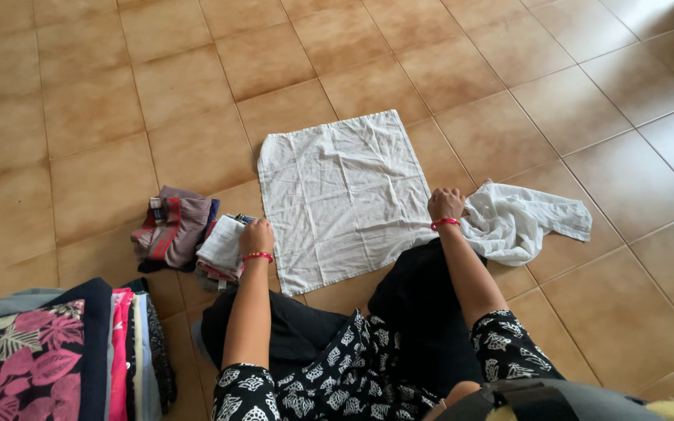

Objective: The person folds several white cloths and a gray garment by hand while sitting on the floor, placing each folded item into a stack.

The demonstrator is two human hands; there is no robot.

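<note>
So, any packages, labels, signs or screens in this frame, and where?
No packages, signs or screens show.
Possible label: a small pale tag on the folded grey-and-red garment pile, on the tiled floor left of the left hand; too small to tell more.

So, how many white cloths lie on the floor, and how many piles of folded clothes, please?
White cloths: 2, one spread flat under the left hand, one crumpled beside the right hand
Piles of folded clothes: 3, two small, one large stack
Total: 5
</note>
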